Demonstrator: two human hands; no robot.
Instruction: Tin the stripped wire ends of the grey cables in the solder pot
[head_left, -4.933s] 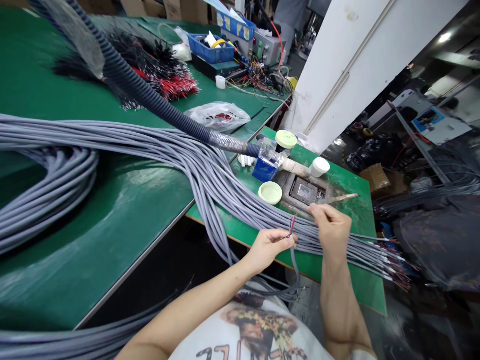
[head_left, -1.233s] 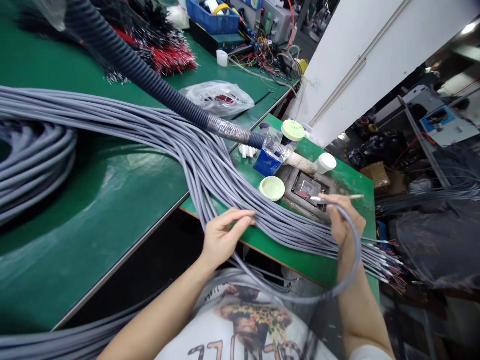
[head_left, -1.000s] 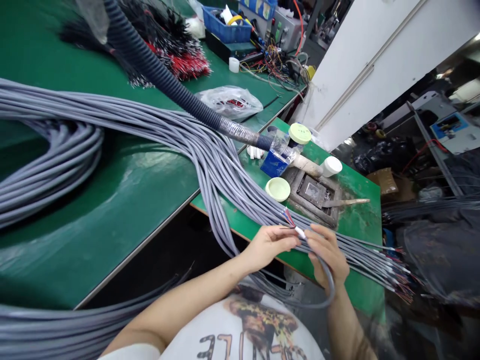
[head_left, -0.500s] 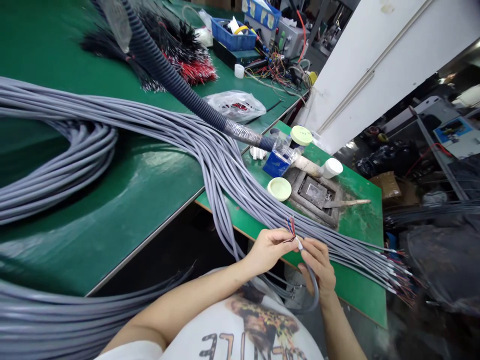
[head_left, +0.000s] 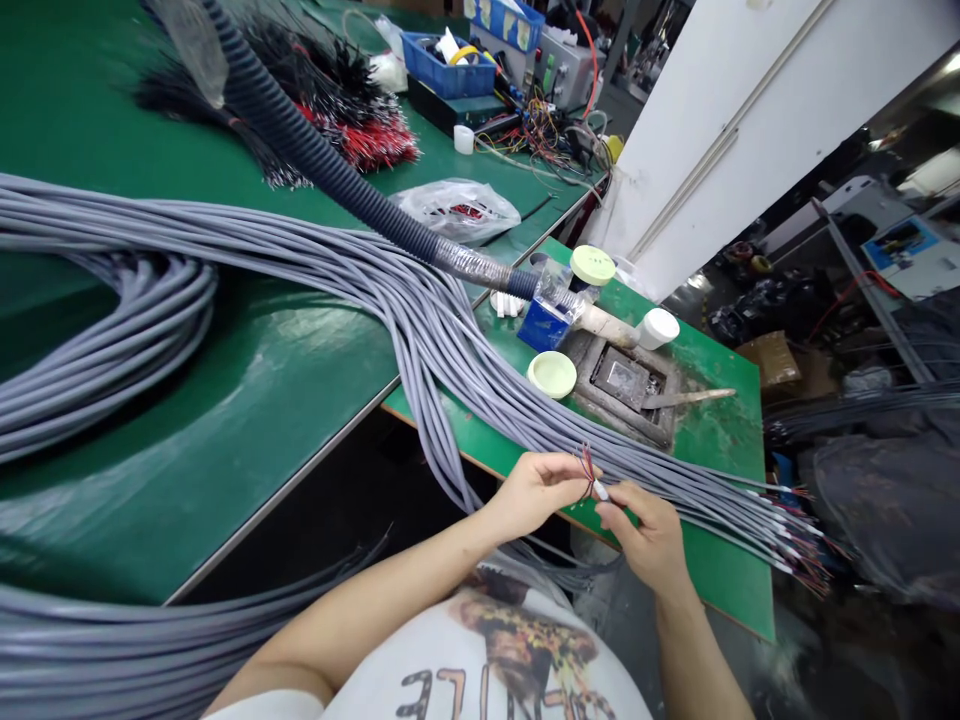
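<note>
Between my hands is the end of a grey cable, with a white sleeve point(head_left: 601, 490) below its fanned-out thin wires point(head_left: 586, 462) in red, black and other colours. My left hand point(head_left: 536, 492) pinches some of these wires between thumb and fingertips. Just under the white sleeve, my right hand point(head_left: 646, 525) is closed around the cable, hiding most of it. Behind both hands a long bundle of grey cables point(head_left: 480, 375) runs across the green tables, its stripped ends point(head_left: 799, 545) spread at the right.
A solder pot point(head_left: 626, 378) with a flat blade point(head_left: 690, 398) across it sits beyond the bundle. Near it are a pale round dish point(head_left: 552, 374), a white jar point(head_left: 658, 328) and a ribbed hose point(head_left: 337, 170). More coiled cables point(head_left: 112, 340) lie left.
My right hand has turned and regripped, its thumb now nearer the white sleeve. The loop of cable that hung below it is no longer visible. The view has shifted slightly.
</note>
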